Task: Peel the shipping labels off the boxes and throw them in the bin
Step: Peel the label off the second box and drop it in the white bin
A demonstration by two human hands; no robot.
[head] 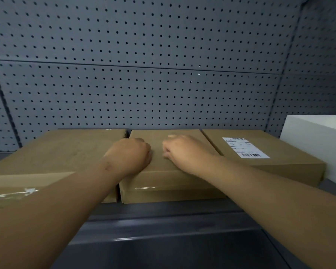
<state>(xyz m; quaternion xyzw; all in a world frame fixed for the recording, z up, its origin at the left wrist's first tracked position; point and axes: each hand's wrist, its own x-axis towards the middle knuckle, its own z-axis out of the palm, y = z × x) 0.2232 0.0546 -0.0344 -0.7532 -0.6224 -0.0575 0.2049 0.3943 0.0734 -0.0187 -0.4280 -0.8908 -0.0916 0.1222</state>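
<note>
Three brown boxes lie side by side on a dark shelf in front of a grey pegboard point(144, 55), and the middle box point(163, 171) serves as the landmark here. Both hands rest on its top: the left hand point(133, 152) is balled into a fist near its left edge, and whether that grip is clamped on anything I cannot tell; the right hand point(182, 150) lies with fingers curled down against the cardboard, seemingly picking at the surface, though nothing shows between them. Only one shipping label point(245, 147) is visible, a white rectangle with barcodes, stuck flat on the right box point(270, 164), just to the right of the middle box. Its long axis runs away from the person, slanted slightly rightward. The right hand is the nearer of the two, so by my judgement the coming move is a short shift rightward to catch a near corner of that label. The left box point(56, 152), on the other side of the middle box, shows no label, only clear tape. One white block point(318, 144) stands further right beyond the labelled box. No bin is in view.
</note>
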